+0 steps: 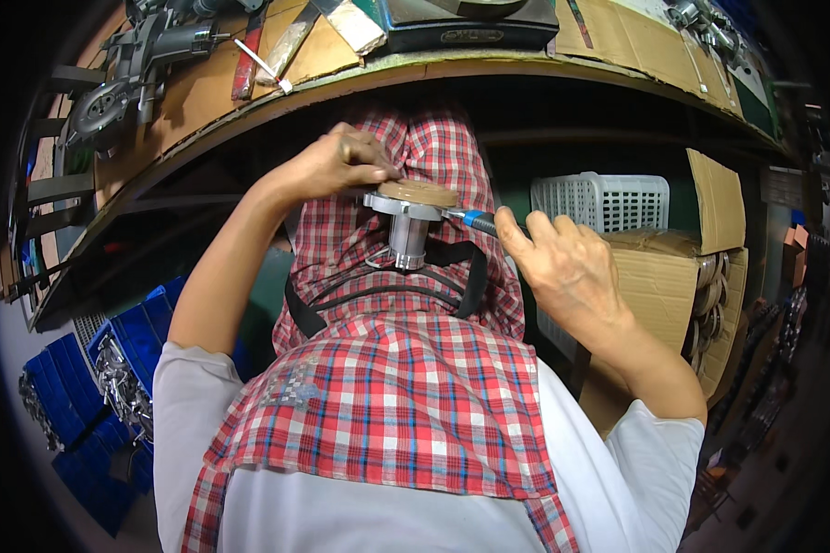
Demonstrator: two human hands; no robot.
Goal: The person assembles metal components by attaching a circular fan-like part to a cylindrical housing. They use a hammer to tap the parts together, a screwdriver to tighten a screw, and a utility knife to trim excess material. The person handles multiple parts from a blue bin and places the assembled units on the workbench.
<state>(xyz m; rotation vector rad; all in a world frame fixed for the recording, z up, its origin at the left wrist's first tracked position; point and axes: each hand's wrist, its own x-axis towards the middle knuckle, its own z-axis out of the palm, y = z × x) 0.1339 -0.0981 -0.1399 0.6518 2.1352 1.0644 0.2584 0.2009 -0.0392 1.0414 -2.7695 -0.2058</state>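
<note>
Over my lap sits a silver metal part (pixel 408 235), with a wide flange on top and a narrower cylinder below. A tan round disc (pixel 420 192) lies on the flange. My left hand (pixel 355 158) is closed at the far left edge of the disc and flange, its fingertips partly hidden. In my closed right hand (pixel 563 263) is a slim hand tool with a blue and black handle (pixel 480 221). Its thin metal tip meets the flange's right edge; the tip's exact shape is too small to tell.
Ahead, the workbench edge (pixel 433 69) carries a dark machine base (pixel 470 26), flat strips and metal housings (pixel 120 101). To the right stand an open cardboard box (pixel 655 295) of round parts and a white plastic basket (pixel 609 201). Blue bins (pixel 74 387) with metal parts are left.
</note>
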